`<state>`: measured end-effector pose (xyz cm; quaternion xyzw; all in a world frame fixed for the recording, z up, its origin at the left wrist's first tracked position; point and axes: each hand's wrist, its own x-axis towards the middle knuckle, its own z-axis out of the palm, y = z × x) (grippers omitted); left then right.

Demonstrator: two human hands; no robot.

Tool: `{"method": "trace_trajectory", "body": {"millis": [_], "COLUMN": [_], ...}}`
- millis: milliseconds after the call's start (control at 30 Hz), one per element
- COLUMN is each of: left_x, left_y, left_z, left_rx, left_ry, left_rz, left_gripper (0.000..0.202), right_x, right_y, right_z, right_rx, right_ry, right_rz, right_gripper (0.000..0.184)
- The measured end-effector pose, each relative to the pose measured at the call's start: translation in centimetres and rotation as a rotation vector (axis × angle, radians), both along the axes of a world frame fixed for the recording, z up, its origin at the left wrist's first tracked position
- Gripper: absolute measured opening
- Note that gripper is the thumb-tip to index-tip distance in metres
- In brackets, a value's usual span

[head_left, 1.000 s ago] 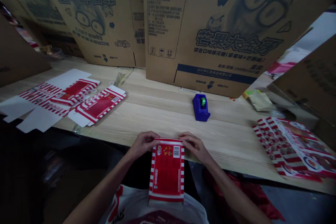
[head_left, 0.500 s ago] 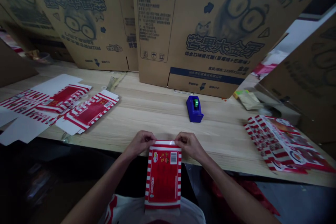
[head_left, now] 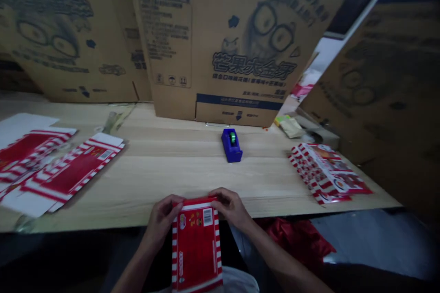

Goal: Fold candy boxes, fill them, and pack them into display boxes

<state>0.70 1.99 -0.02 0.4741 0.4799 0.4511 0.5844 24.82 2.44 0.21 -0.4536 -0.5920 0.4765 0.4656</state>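
Observation:
My left hand (head_left: 161,219) and my right hand (head_left: 231,208) grip the top end of a red-and-white striped folded paperboard carton (head_left: 196,245), held upright at the near edge of the table. Fingers of both hands curl over its upper edge and hide part of that end. A barcode and small food pictures show on its face. Its lower end hangs below the table edge, over my lap. Neither hand touches anything else.
A blue tape dispenser (head_left: 231,145) stands on the wooden table (head_left: 178,146). Flat striped carton blanks (head_left: 70,174) lie at left, and a printed stack (head_left: 326,171) at right. Large cardboard sheets (head_left: 237,41) stand along the back. A red bag (head_left: 295,238) lies below.
The whole scene has shifted left and tilted as my head turned. Both hands and the carton now sit further left in view, with the carton's top edge tipped slightly.

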Motion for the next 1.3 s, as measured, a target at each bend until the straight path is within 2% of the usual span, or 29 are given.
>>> {"method": "trace_trajectory", "body": {"millis": [33,67,167,233,300,400,500,633,800,967,1033,1133,1200,1300], "left_x": [0.0,0.1,0.3,0.4,0.5,0.8,1.0,1.4,1.5,0.0,-0.6,-1.2,-1.5,-1.8], "left_y": [0.0,0.0,0.0,-0.1,-0.1,-0.1,-0.1,-0.1,0.8,3.6,5.1,6.8,7.5,8.1], "left_z": [0.0,-0.1,-0.4,-0.6,-0.6,-0.2,0.2,0.1,0.3,2.1,3.2,5.0,6.0,6.8], "left_rx": [-0.022,-0.046,-0.108,-0.117,-0.088,-0.048,-0.041,-0.040,-0.080,-0.111,-0.097,-0.082,-0.050,-0.003], "left_ry": [-0.023,-0.048,-0.103,-0.101,-0.068,-0.021,-0.008,-0.047,-0.101,-0.105,-0.081,-0.021,0.037,0.125], "left_rz": [0.020,0.039,0.039,0.032,0.051,0.052,0.032,0.066,0.093,0.152,0.116,-0.011,-0.086,-0.194], "left_gripper": [0.021,0.022,0.025,0.029,0.031,0.032,0.034,0.036,0.036,0.047,0.045,0.040,0.036,0.031], "right_x": [0.8,1.9,5.6,7.5,8.4,8.3,7.6,6.8,5.6,4.7,4.9,5.7,6.1,5.5], "right_y": [1.2,2.7,7.9,11.0,13.1,14.4,14.8,15.1,13.6,11.2,10.9,10.5,9.9,8.5], "right_z": [0.3,0.8,2.1,2.4,2.3,1.6,0.9,0.3,-0.6,-2.7,-3.4,-3.7,-3.5,-2.1], "right_rx": [0.011,0.031,0.061,0.016,-0.042,-0.094,-0.083,-0.035,0.017,0.043,0.037,0.008,-0.024,-0.100], "right_ry": [0.003,0.004,-0.007,-0.021,-0.037,-0.045,-0.022,0.028,0.124,0.172,0.166,0.163,0.174,0.203], "right_rz": [-0.068,-0.193,-0.661,-0.746,-0.696,-0.659,-0.707,-0.763,-0.797,-0.903,-0.936,-0.916,-0.854,-0.655], "right_gripper": [0.026,0.031,0.036,0.039,0.037,0.033,0.031,0.031,0.036,0.032,0.029,0.028,0.029,0.030]}}
